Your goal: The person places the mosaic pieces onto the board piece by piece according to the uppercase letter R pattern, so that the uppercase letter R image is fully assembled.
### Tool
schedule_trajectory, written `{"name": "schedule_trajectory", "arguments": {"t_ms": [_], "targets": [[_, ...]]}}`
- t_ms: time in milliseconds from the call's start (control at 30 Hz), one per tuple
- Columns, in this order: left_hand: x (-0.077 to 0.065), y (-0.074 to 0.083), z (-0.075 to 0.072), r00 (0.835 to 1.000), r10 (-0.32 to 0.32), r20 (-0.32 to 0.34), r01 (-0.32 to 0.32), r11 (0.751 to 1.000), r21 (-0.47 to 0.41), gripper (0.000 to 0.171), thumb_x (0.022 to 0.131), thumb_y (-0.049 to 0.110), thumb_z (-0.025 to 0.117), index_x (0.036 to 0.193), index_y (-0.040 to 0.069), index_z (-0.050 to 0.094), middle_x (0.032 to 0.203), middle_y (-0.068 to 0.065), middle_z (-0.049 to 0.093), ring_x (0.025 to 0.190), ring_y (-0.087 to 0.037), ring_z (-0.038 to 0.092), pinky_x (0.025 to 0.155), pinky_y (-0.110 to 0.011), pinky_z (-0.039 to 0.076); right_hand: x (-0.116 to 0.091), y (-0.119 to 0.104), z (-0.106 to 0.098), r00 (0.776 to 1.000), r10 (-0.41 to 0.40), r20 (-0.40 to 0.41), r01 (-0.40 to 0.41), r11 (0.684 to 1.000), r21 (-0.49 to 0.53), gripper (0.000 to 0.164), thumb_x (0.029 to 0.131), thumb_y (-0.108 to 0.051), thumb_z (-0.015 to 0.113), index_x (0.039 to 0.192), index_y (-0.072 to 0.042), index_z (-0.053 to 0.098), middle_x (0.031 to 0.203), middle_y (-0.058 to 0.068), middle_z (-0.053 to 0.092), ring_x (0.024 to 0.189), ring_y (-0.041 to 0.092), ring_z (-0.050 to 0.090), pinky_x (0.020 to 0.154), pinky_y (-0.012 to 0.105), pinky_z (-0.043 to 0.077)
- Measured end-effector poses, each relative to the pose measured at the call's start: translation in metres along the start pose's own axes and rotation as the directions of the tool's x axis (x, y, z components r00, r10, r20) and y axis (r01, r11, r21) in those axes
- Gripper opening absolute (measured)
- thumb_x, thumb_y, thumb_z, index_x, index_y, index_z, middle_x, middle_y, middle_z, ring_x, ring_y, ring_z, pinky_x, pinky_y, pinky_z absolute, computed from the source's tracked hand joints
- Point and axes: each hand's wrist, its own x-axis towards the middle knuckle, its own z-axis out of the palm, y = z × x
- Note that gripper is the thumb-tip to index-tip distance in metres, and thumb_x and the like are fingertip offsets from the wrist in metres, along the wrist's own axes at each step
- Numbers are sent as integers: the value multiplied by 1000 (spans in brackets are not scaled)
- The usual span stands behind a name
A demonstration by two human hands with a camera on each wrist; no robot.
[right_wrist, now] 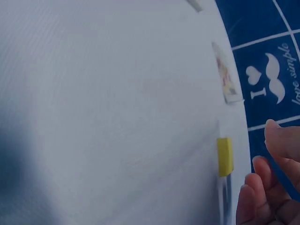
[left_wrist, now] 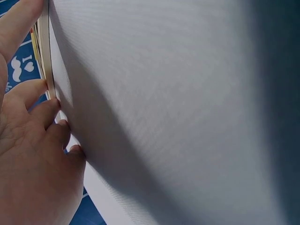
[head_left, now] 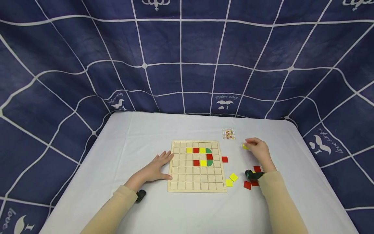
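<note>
A wooden grid board lies on the table. Several red and yellow square tiles and two green rounded pieces sit in its upper cells. My left hand rests at the board's left side, fingers spread, fingertips and thumb touching the edge; the left wrist view shows this hand along the board's rim. My right hand hovers at the right beside a yellow tile. In the right wrist view that yellow tile stands apart from the fingers, with a gap between thumb and fingertips.
A small printed pattern card lies behind the board's right corner. One red tile is by the board's right edge, with yellow tiles nearer the front. More red tiles lie partly under the right wrist camera.
</note>
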Motion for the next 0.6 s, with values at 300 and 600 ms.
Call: {"name": "schedule_trajectory", "arguments": {"t_ms": [300, 600], "targets": [[0, -1, 1, 1000, 2, 2, -2, 1000, -6, 103, 77, 43, 81, 156, 7, 25, 166, -11, 13, 154, -33, 4, 125, -54, 4, 10, 11, 9, 999, 17, 37, -11, 989, -149, 50, 93, -20, 67, 135, 2, 54, 134, 29, 45, 116, 40, 44, 110, 55, 40], [-1, 1, 0, 1000, 3, -2, -3, 1000, -10, 103, 76, 42, 81, 156, 7, 26, 166, -11, 13, 154, -34, 5, 125, -55, 4, 10, 10, 12, 1000, 18, 22, -13, 979, -203, 40, 92, -18, 69, 123, 6, 59, 117, 27, 51, 99, 35, 48, 93, 47, 49]]}}
